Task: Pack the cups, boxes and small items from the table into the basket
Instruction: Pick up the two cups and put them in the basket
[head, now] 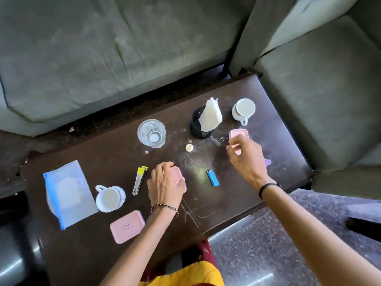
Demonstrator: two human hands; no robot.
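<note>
On the dark table (pixel 257 174), my left hand (pixel 166 183) closes over a small pink box (pixel 177 174) at the centre. My right hand (pixel 244 155) grips another pink box (pixel 239 135) further back on the right. A third pink box (pixel 127 226) with a label lies near the front edge. One white cup (pixel 110 198) stands at the left, another white cup (pixel 243 110) at the back right. A glass (pixel 151 133), a blue lighter (pixel 212 177), a nail clipper (pixel 139 180) and a small cream cap (pixel 189 147) lie between them. No basket is in view.
A blue-edged wipes pack (pixel 68 193) lies at the table's left end. A black mesh holder with napkins (pixel 204 120) stands at the back. A small purple item (pixel 267 162) peeks out behind my right wrist. Grey sofas (pixel 103 58) border the table at back and right.
</note>
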